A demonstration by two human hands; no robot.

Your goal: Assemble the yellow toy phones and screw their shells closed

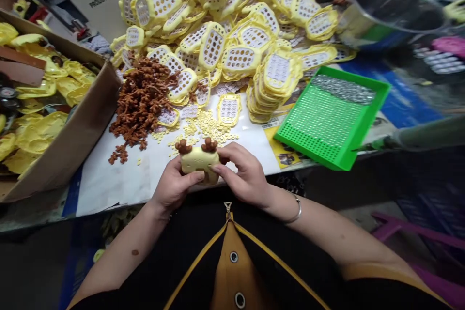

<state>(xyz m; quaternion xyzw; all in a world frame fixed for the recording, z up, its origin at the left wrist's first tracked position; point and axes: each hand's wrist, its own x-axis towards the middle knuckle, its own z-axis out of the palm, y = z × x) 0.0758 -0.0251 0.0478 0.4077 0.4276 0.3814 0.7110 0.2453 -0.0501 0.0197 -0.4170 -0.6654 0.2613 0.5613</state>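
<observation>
Both my hands hold a pale yellow plastic shell [199, 161] with a brown antler-like piece on each of its upper corners. My left hand [175, 181] grips its left side, thumb across the front. On the right, my right hand [242, 172] has its thumb on the front and fingers at the upper right corner, by the brown antler [209, 145]. Just beyond lie a pile of brown antler pieces [143, 97] and scattered small yellow bits [207, 126]. A yellow panel with a white grid [229, 109] lies flat behind them.
More yellow panels [240, 58] are heaped at the back, with a stack [272, 87] on the right. A green perforated tray [327, 126] holds small silvery pieces. At left stands a cardboard box [69, 126] of yellow shells. A round container [392, 19] stands at the back right.
</observation>
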